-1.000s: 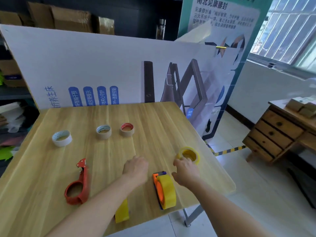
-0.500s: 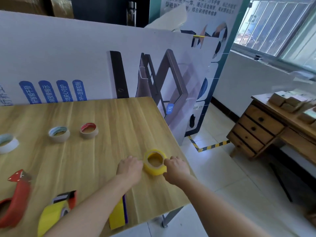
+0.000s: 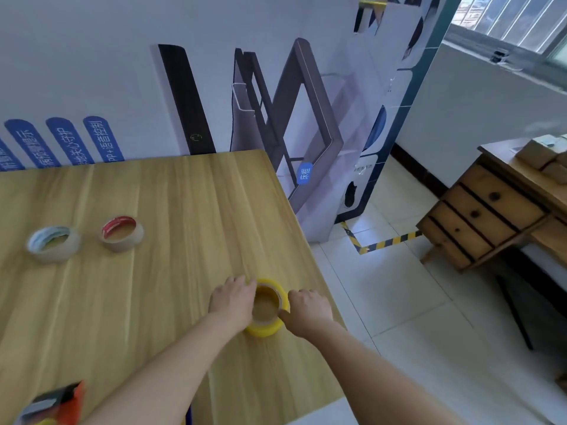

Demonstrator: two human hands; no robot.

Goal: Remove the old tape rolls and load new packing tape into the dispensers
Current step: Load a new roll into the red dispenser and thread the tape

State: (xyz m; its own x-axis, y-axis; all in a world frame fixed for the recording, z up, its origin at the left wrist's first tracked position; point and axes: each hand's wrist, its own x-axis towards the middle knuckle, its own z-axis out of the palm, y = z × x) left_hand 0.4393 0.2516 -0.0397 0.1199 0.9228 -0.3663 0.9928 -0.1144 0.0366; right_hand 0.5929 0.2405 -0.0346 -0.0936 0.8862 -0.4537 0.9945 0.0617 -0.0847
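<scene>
- Dispenser [image 3: 61,404] first, orange body with a grey part on top, down at 7 o'clock and cut off by the bottom edge of the view; how it lies cannot be told.
- Both forearms come up from 6 o'clock. The right one crosses the table's [image 3: 159,308] near right corner from outside the edge.
- Yellow tape roll [image 3: 264,330] lies flat on the wood, hole up, close to the right edge but fully on the top.
- Left hand [image 3: 234,303] is at the roll's 9 o'clock, fingers curled in against the wall, one fingertip on the top rim.
- Right hand [image 3: 308,308] is at its 3 o'clock, thumb pressed on the near wall, the other fingers bent over the rim. Both hands grip it between them.
- From the roll toward 10 and 11 o'clock there is a wide run of bare wood.
- Farther out at 10 o'clock sit two flat rolls, well apart from the hands: a red-cored roll [image 3: 135,239] and, just to its left, a blue-cored roll [image 3: 63,255], near each other but not touching.
- Beyond the right edge, pale floor tiles [image 3: 399,302] spread toward 3 o'clock, with a striped floor marking [image 3: 387,242] at 1 o'clock.
- At 2 o'clock stands a wooden desk [image 3: 481,222] with drawers.
- At 12 o'clock a printed board [image 3: 92,72] stands along the table's far edge.
</scene>
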